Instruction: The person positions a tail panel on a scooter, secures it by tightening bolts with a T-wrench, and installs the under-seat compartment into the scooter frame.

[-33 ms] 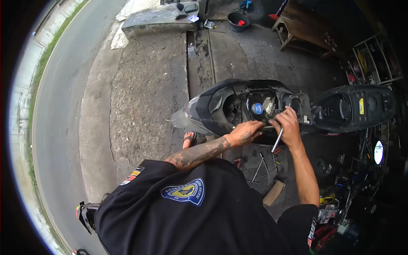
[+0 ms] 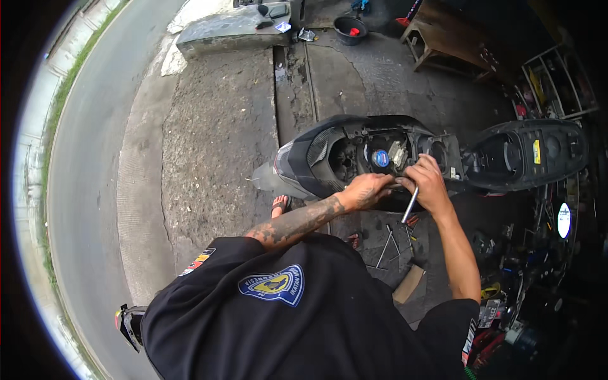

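Observation:
A dark scooter (image 2: 297, 158) stands with its seat raised to the right, showing an opened bay with a blue round cap (image 2: 380, 158) and a pale metal part (image 2: 398, 154). My right hand (image 2: 425, 180) grips a silver rod-like tool (image 2: 408, 204), held slanting over the bay's near edge. My left hand (image 2: 367, 190) rests on that edge beside the tool's upper end, fingers curled; what they hold, if anything, is hidden. My tattooed left forearm crosses from the lower left.
Loose tools (image 2: 386, 247) and a cardboard piece (image 2: 408, 285) lie below the scooter. A black basin (image 2: 348, 38), wooden bench (image 2: 437, 31) and metal rack (image 2: 560, 82) stand at the back right. A gutter (image 2: 282, 95) splits the pavement; a road (image 2: 82, 177) runs along the left.
The scooter and surroundings sit slightly higher and further left in the picture. My right hand still holds the tool, and my left hand stays at the bay's edge.

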Demonstrator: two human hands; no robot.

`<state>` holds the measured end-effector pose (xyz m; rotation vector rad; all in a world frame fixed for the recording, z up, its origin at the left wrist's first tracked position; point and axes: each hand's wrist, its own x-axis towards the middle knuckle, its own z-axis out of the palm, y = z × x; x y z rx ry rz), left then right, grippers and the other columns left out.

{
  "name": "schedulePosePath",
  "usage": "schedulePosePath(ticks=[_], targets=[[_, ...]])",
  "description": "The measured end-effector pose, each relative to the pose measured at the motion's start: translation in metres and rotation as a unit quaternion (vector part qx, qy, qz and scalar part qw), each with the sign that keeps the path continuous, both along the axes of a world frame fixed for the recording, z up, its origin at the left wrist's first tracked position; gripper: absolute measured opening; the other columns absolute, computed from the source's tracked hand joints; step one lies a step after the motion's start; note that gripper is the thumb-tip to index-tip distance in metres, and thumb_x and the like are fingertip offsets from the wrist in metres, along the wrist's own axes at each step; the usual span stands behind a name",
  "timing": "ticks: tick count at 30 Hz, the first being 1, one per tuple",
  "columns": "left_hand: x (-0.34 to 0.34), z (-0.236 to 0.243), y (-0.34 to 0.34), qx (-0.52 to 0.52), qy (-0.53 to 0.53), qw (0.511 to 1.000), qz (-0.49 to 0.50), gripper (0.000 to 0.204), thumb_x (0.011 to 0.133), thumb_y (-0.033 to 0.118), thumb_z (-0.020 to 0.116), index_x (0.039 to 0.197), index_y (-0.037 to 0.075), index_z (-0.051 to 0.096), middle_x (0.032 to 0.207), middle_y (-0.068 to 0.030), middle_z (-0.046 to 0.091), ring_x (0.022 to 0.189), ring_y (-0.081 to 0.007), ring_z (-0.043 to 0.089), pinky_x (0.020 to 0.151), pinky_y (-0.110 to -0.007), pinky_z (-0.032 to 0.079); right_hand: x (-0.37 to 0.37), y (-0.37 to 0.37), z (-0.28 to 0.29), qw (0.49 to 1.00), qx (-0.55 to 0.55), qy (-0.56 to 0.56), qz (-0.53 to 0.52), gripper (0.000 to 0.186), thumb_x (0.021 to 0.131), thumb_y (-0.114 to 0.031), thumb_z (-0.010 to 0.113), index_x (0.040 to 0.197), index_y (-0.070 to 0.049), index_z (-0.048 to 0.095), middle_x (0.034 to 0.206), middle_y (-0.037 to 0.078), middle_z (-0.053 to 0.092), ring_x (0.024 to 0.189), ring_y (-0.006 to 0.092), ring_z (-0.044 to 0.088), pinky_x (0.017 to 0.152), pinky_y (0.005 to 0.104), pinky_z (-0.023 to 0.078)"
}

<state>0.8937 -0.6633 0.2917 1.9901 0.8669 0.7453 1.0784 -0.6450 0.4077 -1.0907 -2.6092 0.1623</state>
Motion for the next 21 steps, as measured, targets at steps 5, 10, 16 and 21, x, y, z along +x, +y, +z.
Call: schedulePosePath(ticks=[5,10,16,21], targets=[[-0.005,0.024,0.061,0.063,0.040,0.995,-0.064,0.023,0.087,0.026,0.067,0.101,0.009,0.065,0.080,-0.0174,0.065,0.079,-0.0393,0.063,0.069,-0.047,0.049,0.005,0.031,0.028,0.999,0.019,-0.015,0.026,0.022,0.076,-0.024,0.074,0.081,-0.007,0.061,0.074,0.006,0.059,0.081,0.0256,0.056,0.086,0.0390,0.042],[-0.022,0.041,0.133,0.051,0.067,0.996,-0.031,0.025,0.087,0.019,0.068,0.110,0.009,0.068,0.088,-0.0182,0.068,0.083,-0.0350,0.067,0.074,-0.042,0.050,-0.006,0.079,0.036,0.999,0.023,-0.028,-0.025,0.017,0.076,-0.017,0.074,0.087,-0.007,0.065,0.082,0.006,0.062,0.091,0.0259,0.057,0.099,0.0434,0.040],[-0.019,0.027,0.169,0.010,0.092,0.993,-0.069,0.032,0.086,0.022,0.069,0.116,0.009,0.067,0.101,-0.0191,0.069,0.098,-0.0355,0.065,0.082,-0.043,0.050,-0.007,0.114,0.022,0.996,-0.006,-0.063,-0.069,0.019,0.074,-0.007,0.072,0.093,-0.008,0.069,0.090,0.005,0.066,0.101,0.0256,0.058,0.105,0.0460,0.037],[-0.019,0.015,0.172,0.031,0.094,0.994,-0.036,0.029,0.086,0.018,0.068,0.114,0.009,0.066,0.097,-0.0185,0.069,0.094,-0.0353,0.066,0.080,-0.042,0.050,-0.009,0.120,0.014,0.997,0.008,-0.059,-0.056,0.023,0.070,-0.004,0.072,0.093,-0.007,0.069,0.092,0.006,0.065,0.100,0.0262,0.058,0.095,0.0401,0.044]])
